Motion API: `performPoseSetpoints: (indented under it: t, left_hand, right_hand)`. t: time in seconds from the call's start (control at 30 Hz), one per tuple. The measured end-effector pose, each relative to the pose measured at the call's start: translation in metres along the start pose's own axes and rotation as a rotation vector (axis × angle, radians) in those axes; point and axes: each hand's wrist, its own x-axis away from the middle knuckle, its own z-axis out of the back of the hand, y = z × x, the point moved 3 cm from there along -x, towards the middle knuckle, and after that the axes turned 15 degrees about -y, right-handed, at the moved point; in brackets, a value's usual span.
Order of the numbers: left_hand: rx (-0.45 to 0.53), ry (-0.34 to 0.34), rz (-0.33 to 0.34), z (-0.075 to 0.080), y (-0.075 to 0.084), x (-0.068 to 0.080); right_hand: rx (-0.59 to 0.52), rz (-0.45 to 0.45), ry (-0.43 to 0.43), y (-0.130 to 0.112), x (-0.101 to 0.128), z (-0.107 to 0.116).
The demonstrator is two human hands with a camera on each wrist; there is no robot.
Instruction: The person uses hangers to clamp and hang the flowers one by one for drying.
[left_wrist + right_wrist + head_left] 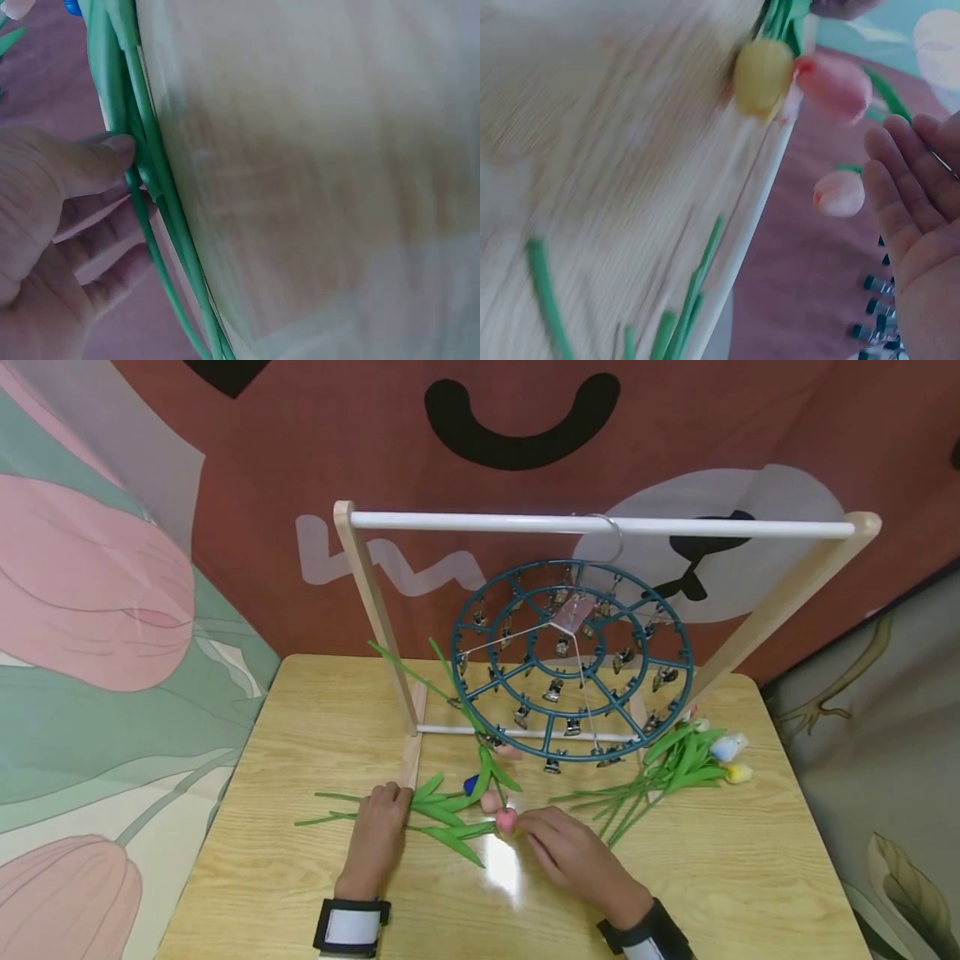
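My left hand (381,827) lies low at the table's left-centre, thumb and fingers pinching green stems (163,161) of artificial tulips. Their leaves (435,810) point right, toward a blue tulip head (471,784) and a pale pink one (491,801). My right hand (573,856) reaches in from the right, fingertips right at a pink tulip head (506,821). Seen from the right wrist, its fingers (900,187) are extended near a pale pink tulip (840,193), with a yellow tulip (763,79) farther off.
A wooden rack with a white bar (480,522) carries a round teal hanger (671,664) with several metal clips. Green stems (408,670) stick out at its left rim. To the right, a bundle of tulips (682,764) lies on the wooden table (285,893).
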Motion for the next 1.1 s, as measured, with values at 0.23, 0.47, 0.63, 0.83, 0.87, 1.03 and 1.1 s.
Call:
performPoseSetpoints:
  t: [0.23, 0.47, 0.63, 0.83, 0.87, 1.03, 1.1]
  left_hand:
    - [0.017, 0.039, -0.038, 0.006, 0.0, 0.001]
    - [0.018, 0.074, -0.059, 0.017, 0.004, 0.002]
    - [0.019, 0.083, -0.041, 0.029, 0.007, 0.002]
    - [0.027, 0.069, 0.012, 0.039, 0.004, 0.003]
    - [0.032, 0.074, 0.015, 0.04, 0.003, 0.003]
    - [0.062, 0.127, 0.001, 0.045, 0.0, 0.004]
    - [0.072, 0.138, -0.009, 0.047, 0.001, 0.004]
  right_hand:
    - [-0.023, 0.057, -0.055, -0.014, -0.015, -0.008]
    - [-0.044, 0.045, -0.146, -0.022, -0.027, -0.021]
    - [0.034, 0.044, -0.134, -0.023, -0.033, -0.023]
    - [0.106, -0.018, -0.134, -0.016, -0.036, -0.019]
    - [0.107, -0.036, -0.136, -0.014, -0.036, -0.018]
    - [0.119, -0.087, -0.142, -0.005, -0.036, -0.014]
    - [0.132, -0.087, -0.148, -0.003, -0.036, -0.012]
